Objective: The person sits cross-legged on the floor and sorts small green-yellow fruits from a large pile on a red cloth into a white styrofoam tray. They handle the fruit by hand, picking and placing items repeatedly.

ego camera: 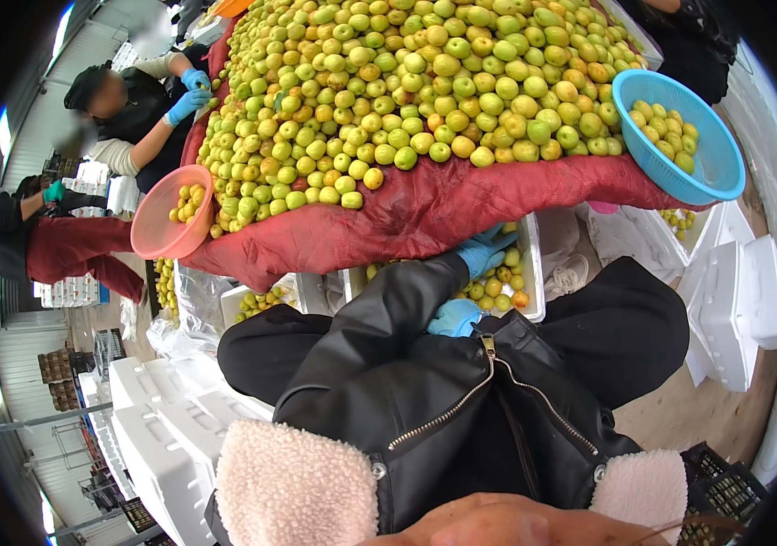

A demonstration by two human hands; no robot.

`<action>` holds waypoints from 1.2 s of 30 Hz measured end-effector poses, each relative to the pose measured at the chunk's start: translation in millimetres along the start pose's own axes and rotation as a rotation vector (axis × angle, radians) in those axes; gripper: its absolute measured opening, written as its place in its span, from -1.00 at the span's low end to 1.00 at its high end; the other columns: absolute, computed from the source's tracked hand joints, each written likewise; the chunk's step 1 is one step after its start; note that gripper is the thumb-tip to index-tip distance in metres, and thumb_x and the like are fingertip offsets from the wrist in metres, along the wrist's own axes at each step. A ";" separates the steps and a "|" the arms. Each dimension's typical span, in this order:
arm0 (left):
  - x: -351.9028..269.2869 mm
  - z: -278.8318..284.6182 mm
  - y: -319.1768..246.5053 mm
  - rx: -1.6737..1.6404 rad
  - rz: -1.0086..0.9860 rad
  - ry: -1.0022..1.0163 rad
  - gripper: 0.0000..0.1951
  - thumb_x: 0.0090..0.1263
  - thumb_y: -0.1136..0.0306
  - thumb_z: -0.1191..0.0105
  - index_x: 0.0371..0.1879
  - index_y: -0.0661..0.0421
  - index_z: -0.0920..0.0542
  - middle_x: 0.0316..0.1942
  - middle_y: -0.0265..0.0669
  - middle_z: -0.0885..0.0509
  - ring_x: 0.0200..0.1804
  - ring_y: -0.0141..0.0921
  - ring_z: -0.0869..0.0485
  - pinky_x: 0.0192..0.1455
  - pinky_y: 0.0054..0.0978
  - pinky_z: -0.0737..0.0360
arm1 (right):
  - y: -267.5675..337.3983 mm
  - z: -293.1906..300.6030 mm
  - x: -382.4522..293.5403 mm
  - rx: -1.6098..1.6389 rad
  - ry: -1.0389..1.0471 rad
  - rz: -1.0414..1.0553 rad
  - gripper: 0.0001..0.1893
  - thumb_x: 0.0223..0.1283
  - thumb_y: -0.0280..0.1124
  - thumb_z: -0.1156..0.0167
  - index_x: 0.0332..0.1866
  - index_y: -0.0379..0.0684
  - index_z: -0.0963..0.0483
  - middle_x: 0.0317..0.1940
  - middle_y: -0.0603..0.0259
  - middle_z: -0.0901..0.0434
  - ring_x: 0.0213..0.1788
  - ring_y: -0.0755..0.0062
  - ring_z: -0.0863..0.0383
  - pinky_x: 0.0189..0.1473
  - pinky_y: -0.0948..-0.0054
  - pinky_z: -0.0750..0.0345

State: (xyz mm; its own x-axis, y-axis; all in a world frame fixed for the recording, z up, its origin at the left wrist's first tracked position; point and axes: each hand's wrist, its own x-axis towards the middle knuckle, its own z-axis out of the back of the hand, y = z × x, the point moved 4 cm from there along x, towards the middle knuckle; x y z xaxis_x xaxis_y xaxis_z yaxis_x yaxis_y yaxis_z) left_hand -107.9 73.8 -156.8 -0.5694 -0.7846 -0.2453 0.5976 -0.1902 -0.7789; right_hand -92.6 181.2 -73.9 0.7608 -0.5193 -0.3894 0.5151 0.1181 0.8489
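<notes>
My left hand, in a blue glove, reaches over a white foam box between my knees. Its fingers are spread above small yellow-green fruits that look like jujubes, and I see nothing held in it. Closer to my body, my right hand, also blue-gloved, is at the near edge of the same box. Its fingers are bent and partly hidden, so whether it holds a fruit is unclear. Beyond both hands, a large heap of the same fruits covers a table draped with red woven sheeting.
A pink basin and a blue plastic basket, each with some fruits, stand at the table's corners. A co-worker in blue gloves handles fruits at the left side. White foam boxes and foam lids flank me.
</notes>
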 end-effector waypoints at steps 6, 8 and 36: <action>-36.9 21.8 -40.7 0.455 -0.119 0.337 -0.41 0.42 0.05 0.00 0.43 -0.11 -0.32 0.46 -0.03 -0.22 0.35 0.05 -0.37 0.39 -0.15 -0.33 | 1.9 8.7 -0.3 0.034 0.020 -0.026 -0.49 0.32 0.11 0.02 0.21 0.07 -0.54 0.06 0.16 -0.65 0.11 0.08 -0.60 0.19 0.25 -0.47; -73.6 55.7 -65.2 0.208 -0.174 0.517 -0.52 0.50 0.06 0.04 0.33 -0.05 -0.46 0.18 -0.10 -0.58 0.16 -0.14 -0.59 0.27 -0.27 -0.46 | 1.8 12.4 -0.1 0.044 0.030 -0.039 -0.49 0.31 0.10 0.03 0.21 0.08 -0.54 0.05 0.17 -0.65 0.09 0.08 -0.61 0.18 0.24 -0.48; -78.5 253.6 3.6 0.742 0.339 -0.646 -0.65 0.20 0.04 -0.18 -0.16 0.01 -0.59 -0.23 -0.19 -0.69 -0.12 -0.11 -0.68 -0.10 -0.17 -0.59 | -18.0 -8.7 12.4 0.168 -0.097 0.049 -0.57 0.37 0.03 0.05 0.08 0.00 -0.57 -0.11 0.18 -0.67 -0.02 0.16 -0.62 0.10 0.34 -0.48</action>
State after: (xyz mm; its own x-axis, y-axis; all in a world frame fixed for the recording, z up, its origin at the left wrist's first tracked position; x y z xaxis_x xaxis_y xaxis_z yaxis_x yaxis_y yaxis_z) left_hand 82.1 -14.9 6.0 -0.0269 -0.9896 0.1416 0.9915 -0.0445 -0.1220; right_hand -89.1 180.0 -97.1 0.7376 -0.5962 -0.3169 0.3990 0.0062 0.9169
